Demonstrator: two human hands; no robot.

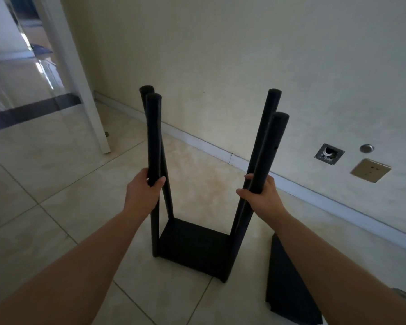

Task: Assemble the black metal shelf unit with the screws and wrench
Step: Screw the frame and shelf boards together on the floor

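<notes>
Black metal shelf frame (193, 249) stands on the floor at six o'clock; left hand (143, 193) and right hand (261, 194) each grip a round post mid-height. Stiff, probably light, wobbly; hold lower.

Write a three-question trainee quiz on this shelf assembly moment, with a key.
1. True or false: the left hand grips one of the poles.
2. How many poles rise from the bottom shelf?
3. The loose black panel lies on the: A floor, B table, C chair.

Key: 1 true. 2 four. 3 A; it lies below the right hand, which grips another pole.
</notes>
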